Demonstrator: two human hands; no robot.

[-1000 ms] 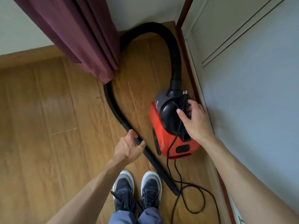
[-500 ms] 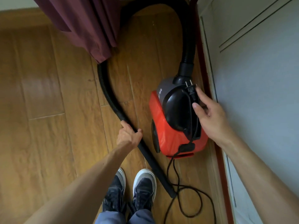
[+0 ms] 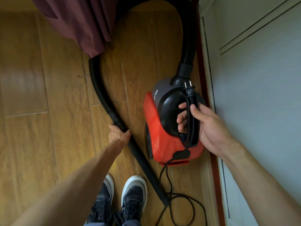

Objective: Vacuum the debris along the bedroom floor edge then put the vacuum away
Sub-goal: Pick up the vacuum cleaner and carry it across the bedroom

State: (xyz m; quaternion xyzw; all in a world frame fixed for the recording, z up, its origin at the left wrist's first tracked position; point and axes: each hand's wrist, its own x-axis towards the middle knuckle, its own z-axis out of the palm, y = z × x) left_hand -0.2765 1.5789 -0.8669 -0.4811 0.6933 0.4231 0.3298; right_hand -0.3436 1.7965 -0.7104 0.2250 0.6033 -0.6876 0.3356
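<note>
A red and black canister vacuum (image 3: pixel 156 134) stands on the wooden floor by the right wall. Its black ribbed hose (image 3: pixel 97 85) loops up behind the curtain and back down to a straight black nozzle tube (image 3: pixel 146 170) lying on the floor. My left hand (image 3: pixel 119 135) grips the tube where the hose joins it. My right hand (image 3: pixel 205 126) curls round the vacuum's black handle (image 3: pixel 194 128) together with the power cord. The plug (image 3: pixel 189 90) lies on top of the vacuum, prongs pointing away.
A dark red curtain (image 3: pixel 78 22) hangs at the top left over the hose. A pale door or panel with a red-brown frame (image 3: pixel 210 95) runs along the right. Loose cord (image 3: pixel 182 207) coils on the floor beside my two shoes (image 3: pixel 123 198).
My right hand moved from the top of the vacuum to wrap round its handle and the cord. My left hand kept its hold on the tube. The view has moved closer.
</note>
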